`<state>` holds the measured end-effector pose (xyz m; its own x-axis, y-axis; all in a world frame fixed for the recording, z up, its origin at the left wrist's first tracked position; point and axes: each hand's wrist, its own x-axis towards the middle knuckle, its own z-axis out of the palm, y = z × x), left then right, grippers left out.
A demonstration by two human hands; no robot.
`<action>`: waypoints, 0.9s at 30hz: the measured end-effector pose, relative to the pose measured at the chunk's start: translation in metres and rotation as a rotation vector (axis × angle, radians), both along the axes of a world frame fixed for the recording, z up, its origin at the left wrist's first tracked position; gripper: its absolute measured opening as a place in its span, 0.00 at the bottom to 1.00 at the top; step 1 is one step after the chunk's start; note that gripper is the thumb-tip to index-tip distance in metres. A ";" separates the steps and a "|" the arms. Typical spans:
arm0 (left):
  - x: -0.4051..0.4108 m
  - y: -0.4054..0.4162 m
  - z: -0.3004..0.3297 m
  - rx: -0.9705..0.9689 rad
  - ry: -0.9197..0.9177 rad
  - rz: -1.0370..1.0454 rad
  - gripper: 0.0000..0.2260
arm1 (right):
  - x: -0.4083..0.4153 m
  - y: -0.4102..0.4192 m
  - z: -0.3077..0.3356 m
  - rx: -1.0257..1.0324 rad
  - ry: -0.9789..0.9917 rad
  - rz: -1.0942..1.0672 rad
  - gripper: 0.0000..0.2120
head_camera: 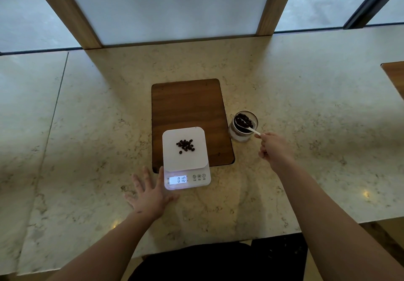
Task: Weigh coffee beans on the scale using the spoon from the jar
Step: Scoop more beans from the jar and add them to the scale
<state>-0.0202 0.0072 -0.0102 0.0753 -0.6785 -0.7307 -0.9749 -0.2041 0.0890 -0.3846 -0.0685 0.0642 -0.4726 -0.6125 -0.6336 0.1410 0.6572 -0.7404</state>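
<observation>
Head view:
Jar: a clear glass jar, upright on the marble counter, just right of the wooden board; it holds dark coffee beans, and its mouth is uncovered.
Spoon: white, its bowl down among the beans inside the jar, its handle slanting out over the rim toward the right hand.
Right hand: fingers pinched narrowly on the end of the spoon handle, just beside the jar.
Scale: white, its platform partly over the board's near edge; the lit display reads 010.
Beans on scale: a small loose heap near the platform's middle, lying directly on it.
Left hand: flat on the counter, fingers spread wide, holding nothing, touching the scale's left near corner.
</observation>
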 end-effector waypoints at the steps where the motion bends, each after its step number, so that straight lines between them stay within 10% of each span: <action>1: 0.000 0.000 0.000 0.000 -0.002 0.000 0.48 | 0.000 0.000 0.001 0.001 -0.001 -0.002 0.13; 13: 0.003 0.001 -0.005 -0.009 0.011 0.009 0.49 | 0.014 0.001 0.018 -0.127 1.064 0.584 0.10; 27: 0.004 0.002 -0.008 -0.025 0.015 0.009 0.49 | 0.002 -0.010 0.006 -0.017 0.457 0.307 0.12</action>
